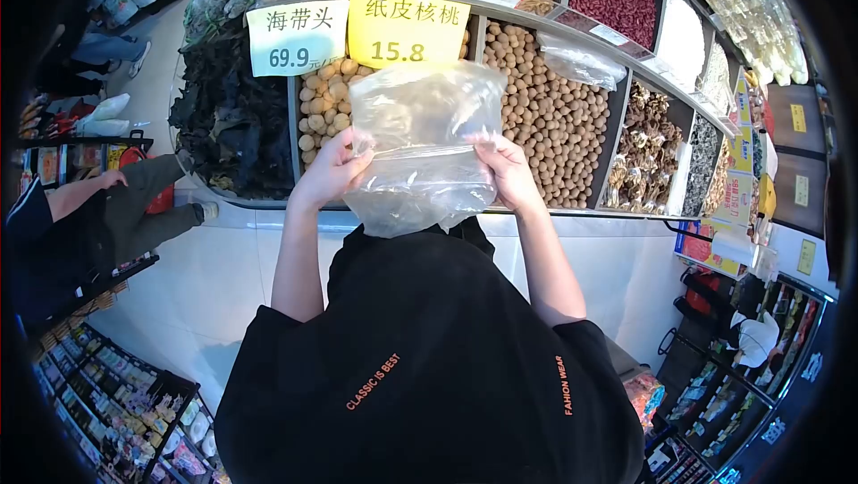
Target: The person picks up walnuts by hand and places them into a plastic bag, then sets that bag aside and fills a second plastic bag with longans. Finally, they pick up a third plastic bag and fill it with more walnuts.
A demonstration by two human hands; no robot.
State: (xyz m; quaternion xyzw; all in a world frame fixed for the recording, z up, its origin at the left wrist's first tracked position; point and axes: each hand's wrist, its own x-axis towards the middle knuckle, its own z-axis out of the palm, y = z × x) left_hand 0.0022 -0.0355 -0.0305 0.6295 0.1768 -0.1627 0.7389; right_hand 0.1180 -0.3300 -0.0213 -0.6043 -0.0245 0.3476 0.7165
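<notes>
A clear plastic bag [424,117] is stretched between my two hands in front of the dry-goods bins. My left hand [335,169] pinches the left side of the bag. On the opposite side, my right hand [508,169] grips the bag with thumb and fingers closed. Part of the bag hangs below my hands, and its upper part covers some of the walnuts [323,107] behind it. To the right lies a bin of small round brown dried fruit [554,131]. A yellow price sign [407,30] reading 15.8 stands just above the bag.
Dark dried kelp [234,117] fills the left bin beside a pale blue price sign [297,40]. Another plastic bag [581,62] lies on the right bin. A person [125,207] stands at far left. Stocked shelves [116,395] line the lower left.
</notes>
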